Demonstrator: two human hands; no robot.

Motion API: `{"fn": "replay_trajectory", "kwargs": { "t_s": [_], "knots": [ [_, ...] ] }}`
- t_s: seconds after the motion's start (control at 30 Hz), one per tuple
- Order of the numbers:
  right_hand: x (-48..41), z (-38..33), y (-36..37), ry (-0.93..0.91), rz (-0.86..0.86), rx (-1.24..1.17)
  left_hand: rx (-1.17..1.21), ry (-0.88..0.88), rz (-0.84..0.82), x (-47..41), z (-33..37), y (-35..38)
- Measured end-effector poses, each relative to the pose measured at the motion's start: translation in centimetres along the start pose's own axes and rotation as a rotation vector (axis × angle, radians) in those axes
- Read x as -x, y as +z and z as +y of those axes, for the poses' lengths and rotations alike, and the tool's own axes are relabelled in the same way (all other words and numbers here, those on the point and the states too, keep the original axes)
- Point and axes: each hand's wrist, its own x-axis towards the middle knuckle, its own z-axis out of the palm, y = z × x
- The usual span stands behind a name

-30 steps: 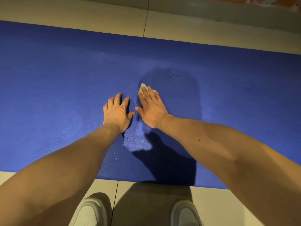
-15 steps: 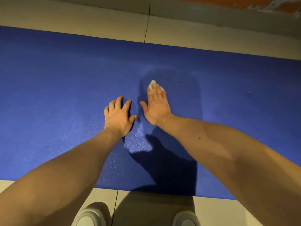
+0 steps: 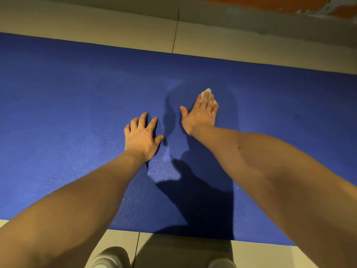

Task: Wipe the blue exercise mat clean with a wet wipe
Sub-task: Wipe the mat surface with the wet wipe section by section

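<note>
While the person is bending over the blue exercise mat [image 3: 77, 113], the head view is showing both bare forearms reaching in across its near edge. Mat is lying flat on pale floor tiles [image 3: 116, 26]; far and near edges are both showing, left and right ends are running out of frame.

Right hand [image 3: 201, 115] is pressing palm-down on the mat past its middle, toward the far edge. Its fingers are lying straight and close together, thumb splayed left, nothing clenched. White wet wipe [image 3: 206, 92] is lying bunched under those fingers against the mat, its crumpled end poking out beyond the fingertips.

Left hand [image 3: 142, 138] is resting palm-down on the mat, closer to the near edge, left of the right hand and apart from it. Its fingers are spreading wide, tips slightly bent, holding nothing.

Dark shadow [image 3: 202, 190] is falling on the mat between and below the hands. Toes of two pale shoes [image 3: 110, 256] are showing on the tiles just off the near edge.
</note>
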Motion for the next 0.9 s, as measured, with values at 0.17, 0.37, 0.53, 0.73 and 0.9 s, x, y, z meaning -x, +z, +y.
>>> {"fn": "replay_trajectory", "kwargs": {
  "t_s": [0.17,0.37,0.53,0.73,0.9],
  "knots": [
    [0.6,-2.7,0.7,-0.368,-0.045,-0.004,0.016,0.007,0.022,-0.6,-0.2,0.1],
    [-2.7,1.7,-1.2,-0.337,-0.014,0.083,0.028,-0.003,0.016,-2.4,0.3,-0.8],
    [-4.0,0.7,-2.0,-0.015,-0.018,0.003,0.0,-0.017,0.003,-3.8,0.1,-1.3],
    [-3.5,-3.9,-0.8,-0.377,-0.036,-0.017,-0.008,-0.015,0.006,-5.0,-0.3,-1.4],
    [-5.9,-0.3,-1.6,-0.384,0.004,0.052,0.005,-0.014,0.016,-5.9,-0.1,-1.7]
  ]
}}
